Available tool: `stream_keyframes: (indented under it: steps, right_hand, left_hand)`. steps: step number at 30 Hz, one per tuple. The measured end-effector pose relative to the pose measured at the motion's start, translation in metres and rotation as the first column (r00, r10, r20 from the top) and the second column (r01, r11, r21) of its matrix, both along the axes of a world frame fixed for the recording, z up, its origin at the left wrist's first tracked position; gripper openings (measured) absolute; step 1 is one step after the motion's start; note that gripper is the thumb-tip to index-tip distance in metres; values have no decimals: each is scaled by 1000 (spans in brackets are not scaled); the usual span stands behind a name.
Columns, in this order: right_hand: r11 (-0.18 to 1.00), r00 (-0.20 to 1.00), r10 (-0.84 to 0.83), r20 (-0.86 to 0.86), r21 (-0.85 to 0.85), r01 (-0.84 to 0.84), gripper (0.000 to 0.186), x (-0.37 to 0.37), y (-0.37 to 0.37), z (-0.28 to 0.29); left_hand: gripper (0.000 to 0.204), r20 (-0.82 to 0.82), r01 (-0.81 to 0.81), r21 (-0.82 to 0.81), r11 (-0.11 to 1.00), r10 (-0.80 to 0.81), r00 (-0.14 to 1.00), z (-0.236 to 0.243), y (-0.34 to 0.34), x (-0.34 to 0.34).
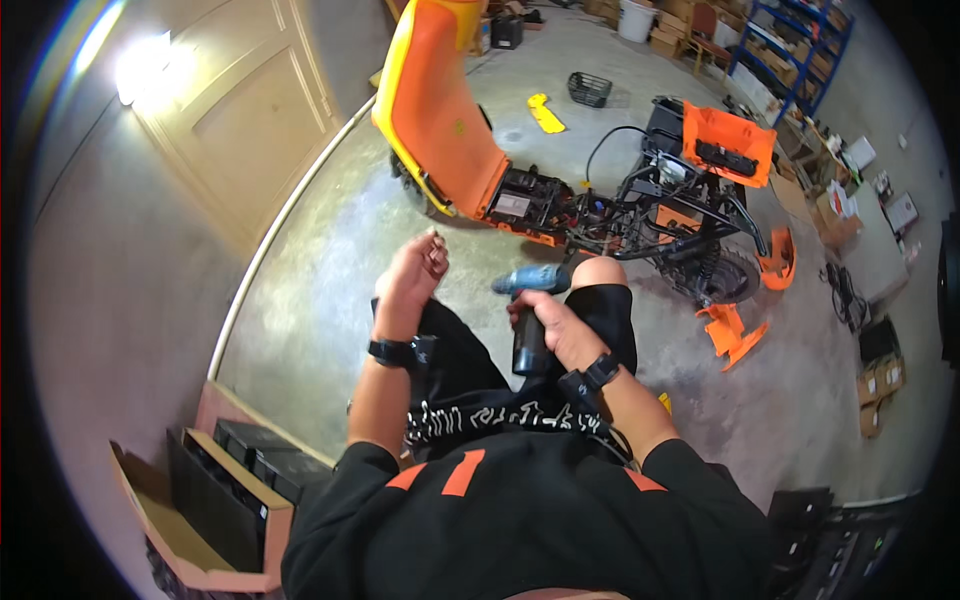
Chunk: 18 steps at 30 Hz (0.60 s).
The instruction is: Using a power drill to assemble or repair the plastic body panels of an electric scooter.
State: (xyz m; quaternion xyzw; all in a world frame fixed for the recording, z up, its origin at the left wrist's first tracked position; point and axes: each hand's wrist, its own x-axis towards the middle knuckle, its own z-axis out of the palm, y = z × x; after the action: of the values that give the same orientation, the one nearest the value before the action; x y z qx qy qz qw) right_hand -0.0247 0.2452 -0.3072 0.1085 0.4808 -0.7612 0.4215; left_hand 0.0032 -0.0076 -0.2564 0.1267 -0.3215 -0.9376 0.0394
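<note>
My right hand (562,328) is wrapped around the grip of a blue and black cordless drill (532,280), held above my right thigh. Its nose points left, toward my other hand. Raised over my left knee, my left hand (412,272) has its fingers curled together in a pinch; whatever may be between them is too small to make out. In front of me stands a partly stripped orange scooter. Its tall orange body panel with a yellow edge (440,120) rises at the left, and its bare black frame with cables (660,215) lies to the right.
Loose orange panels (735,335) lie right of the scooter's wheel. Beyond it are a yellow panel (546,114) and a black basket (590,90). An opened carton (200,510) stands behind my left side. Blue shelving (795,55) and a cluttered table (880,230) line the right wall.
</note>
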Motion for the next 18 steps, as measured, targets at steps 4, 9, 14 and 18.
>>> stream_keyframes:
  steps: [4,9,14,18]
  right_hand:
    - [989,988,31,-153,-137,-52,24,6,9,69]
    - [961,882,-14,-471,-250,-119,41,9,14,135]
    - [934,883,-22,-470,-325,-149,35,-24,-3,163]
    - [941,844,-105,-526,-328,-88,33,-81,-25,162]
  left_hand:
    - [10,-166,-155,-30,987,148,975,46,-21,36]
    - [16,-249,-182,30,983,184,951,62,-27,37]
    - [22,-250,-80,7,997,79,965,72,-24,-8]
    - [25,-198,-76,-99,992,55,979,101,-23,-69]
